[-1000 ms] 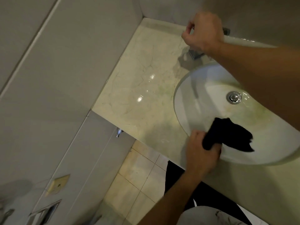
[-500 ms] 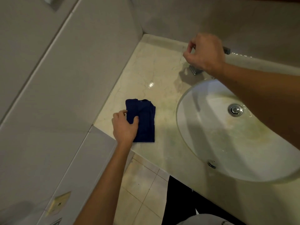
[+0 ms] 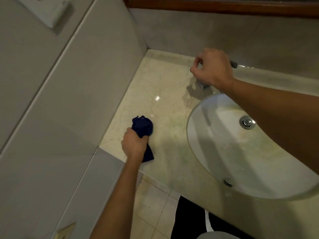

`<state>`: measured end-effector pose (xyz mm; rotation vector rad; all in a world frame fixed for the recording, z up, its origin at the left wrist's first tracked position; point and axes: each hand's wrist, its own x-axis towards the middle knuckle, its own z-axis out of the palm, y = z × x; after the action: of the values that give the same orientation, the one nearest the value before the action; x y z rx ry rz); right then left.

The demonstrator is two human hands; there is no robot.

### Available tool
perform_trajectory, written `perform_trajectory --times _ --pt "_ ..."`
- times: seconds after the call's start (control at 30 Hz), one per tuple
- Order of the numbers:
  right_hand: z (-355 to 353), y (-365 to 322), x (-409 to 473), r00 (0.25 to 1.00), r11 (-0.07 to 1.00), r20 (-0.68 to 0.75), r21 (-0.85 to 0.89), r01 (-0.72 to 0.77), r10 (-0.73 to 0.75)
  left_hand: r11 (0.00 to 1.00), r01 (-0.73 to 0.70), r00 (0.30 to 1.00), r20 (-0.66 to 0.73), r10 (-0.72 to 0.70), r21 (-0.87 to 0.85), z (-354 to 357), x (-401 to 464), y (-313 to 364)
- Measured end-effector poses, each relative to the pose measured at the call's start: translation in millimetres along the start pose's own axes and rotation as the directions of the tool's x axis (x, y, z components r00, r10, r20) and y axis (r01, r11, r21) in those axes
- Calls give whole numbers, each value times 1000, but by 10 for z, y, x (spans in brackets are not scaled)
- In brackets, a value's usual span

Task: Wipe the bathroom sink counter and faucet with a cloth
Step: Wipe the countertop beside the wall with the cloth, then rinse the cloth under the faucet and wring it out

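Observation:
My left hand grips a bunched dark blue cloth on the pale marble counter, left of the white oval sink. One end of the cloth bulges out ahead of my fist and a corner sticks out behind it. My right hand is curled over the chrome faucet at the back of the counter, hiding most of it; only the spout tip and the handle end behind the hand show.
Grey tiled walls close in the counter on the left and behind. A chrome drain sits in the basin and an overflow hole near its front rim. Tiled floor lies below the counter's front edge. A wooden frame runs above the back wall.
My left hand carried the cloth from the sink's front rim to the counter, laid it flat, then bunched it up in a fist. My right hand stayed on the faucet.

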<state>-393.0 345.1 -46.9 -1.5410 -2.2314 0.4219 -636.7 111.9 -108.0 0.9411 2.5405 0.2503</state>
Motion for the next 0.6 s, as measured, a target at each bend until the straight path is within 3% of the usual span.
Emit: perform_trajectory --times 0.03,0.1,0.13,0.2,0.27,0.33,0.43,0.5,0.6 --pt "0 -1 -9 1000 999 -6 30 -21 22 966 86 995 74 -70 -244 -98 -4 42" --pt "-14 13 -14 995 982 -38 172 -81 88 724 269 954 281 -108 -635 -245 -142 226" --pt "-36 32 -17 990 954 -63 281 -101 124 618 320 929 367 -56 -718 -264 -231 333" --pt "-148 118 -30 972 873 -112 469 -133 208 508 381 865 491 98 -773 -199 -378 549" --pt "-324 287 -84 933 853 -207 496 -160 295 492 410 795 565 220 -768 -33 -444 768" --pt "-465 518 -178 884 883 -291 410 -230 365 502 401 756 586 291 -766 203 -463 999" --pt "-508 745 -372 904 855 -58 356 -378 424 589 246 774 522 359 -770 622 -506 1336" --pt "-455 771 -461 927 841 94 395 -369 363 664 86 801 448 397 -743 872 -524 1514" --pt "-319 780 -467 951 843 37 453 -291 308 661 -44 793 376 480 -749 1214 -516 1682"
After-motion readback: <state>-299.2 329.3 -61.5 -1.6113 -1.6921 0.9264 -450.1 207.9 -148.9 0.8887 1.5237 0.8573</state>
